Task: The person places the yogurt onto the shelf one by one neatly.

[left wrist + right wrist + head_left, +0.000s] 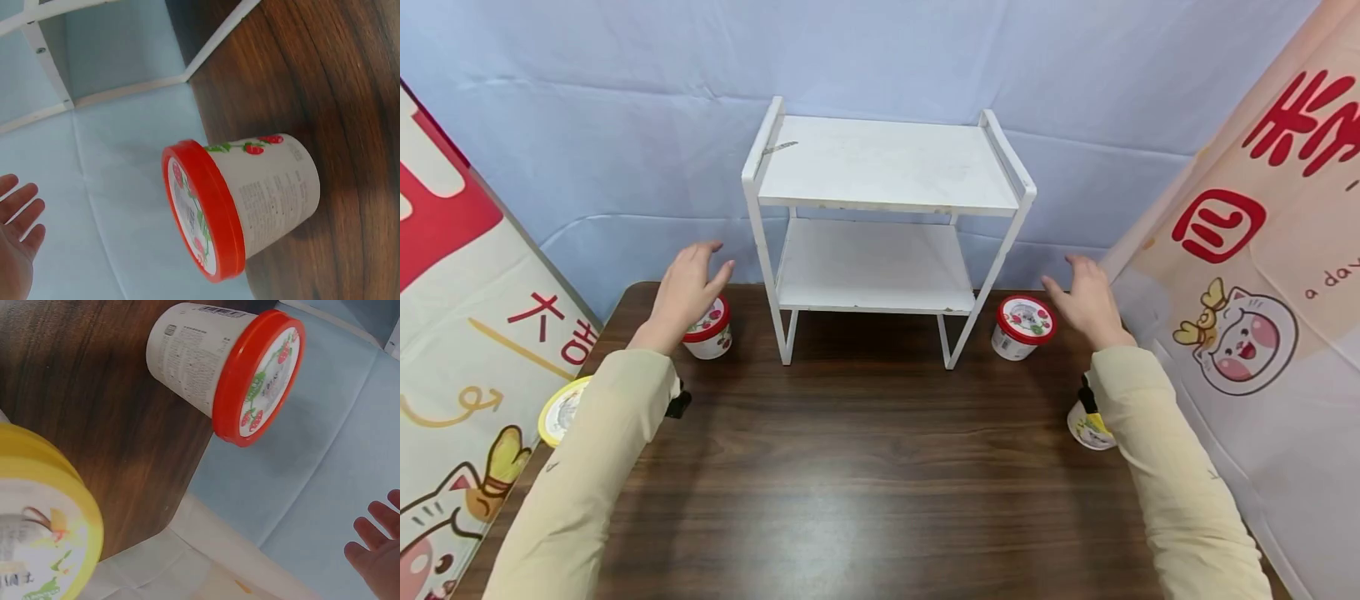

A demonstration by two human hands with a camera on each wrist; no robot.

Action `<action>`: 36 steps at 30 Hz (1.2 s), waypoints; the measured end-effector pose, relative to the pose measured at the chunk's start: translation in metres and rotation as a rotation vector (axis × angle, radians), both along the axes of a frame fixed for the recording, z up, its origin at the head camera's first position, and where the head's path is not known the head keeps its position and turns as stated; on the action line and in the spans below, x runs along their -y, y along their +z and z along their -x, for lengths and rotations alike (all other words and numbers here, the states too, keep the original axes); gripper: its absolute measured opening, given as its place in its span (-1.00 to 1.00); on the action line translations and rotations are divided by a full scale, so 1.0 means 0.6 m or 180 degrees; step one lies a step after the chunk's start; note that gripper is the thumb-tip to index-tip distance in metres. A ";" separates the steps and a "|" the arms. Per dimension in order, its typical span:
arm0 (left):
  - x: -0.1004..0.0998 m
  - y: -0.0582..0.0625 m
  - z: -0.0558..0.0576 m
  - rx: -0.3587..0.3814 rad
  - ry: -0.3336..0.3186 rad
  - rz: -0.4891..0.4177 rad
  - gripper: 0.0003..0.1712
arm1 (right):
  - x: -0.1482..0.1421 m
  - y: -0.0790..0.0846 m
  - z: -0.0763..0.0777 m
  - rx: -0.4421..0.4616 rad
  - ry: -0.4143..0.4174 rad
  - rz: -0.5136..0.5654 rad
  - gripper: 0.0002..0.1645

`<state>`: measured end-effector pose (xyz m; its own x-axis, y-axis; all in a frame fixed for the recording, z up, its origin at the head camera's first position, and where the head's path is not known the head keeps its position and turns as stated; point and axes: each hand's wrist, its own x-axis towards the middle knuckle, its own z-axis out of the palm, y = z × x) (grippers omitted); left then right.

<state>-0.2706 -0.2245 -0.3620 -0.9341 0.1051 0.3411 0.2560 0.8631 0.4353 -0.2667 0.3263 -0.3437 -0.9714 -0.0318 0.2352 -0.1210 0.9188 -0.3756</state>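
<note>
My left hand [683,287] is held with fingers apart above a paper tub with a red lid [709,333], partly covering it in the head view. In the left wrist view that tub [272,187] stands on the table with cherry-like prints, and the fingers [22,209] are apart from it. On the other side, my right hand [1086,304] hovers to the right of a second red-lidded tub [1018,329], holding nothing. The right wrist view shows this tub [194,359] upright, away from the fingers [375,534].
A white two-tier shelf [887,167] stands at the back of the dark wood table [850,467]. Yellow-lidded tubs sit by each forearm, one at the left [556,417] and one at the right [1092,429], both partly hidden by sleeves. Printed cloths flank both sides.
</note>
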 end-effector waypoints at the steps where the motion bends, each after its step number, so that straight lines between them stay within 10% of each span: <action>1: 0.000 0.000 -0.001 0.0011 -0.0007 -0.0024 -0.40 | -0.001 -0.002 -0.001 -0.0009 -0.0005 0.0008 -0.22; 36: -0.040 0.003 -0.029 -0.0649 -0.0471 -0.1388 -0.64 | 0.016 -0.051 -0.022 0.0320 -0.0417 0.0370 0.09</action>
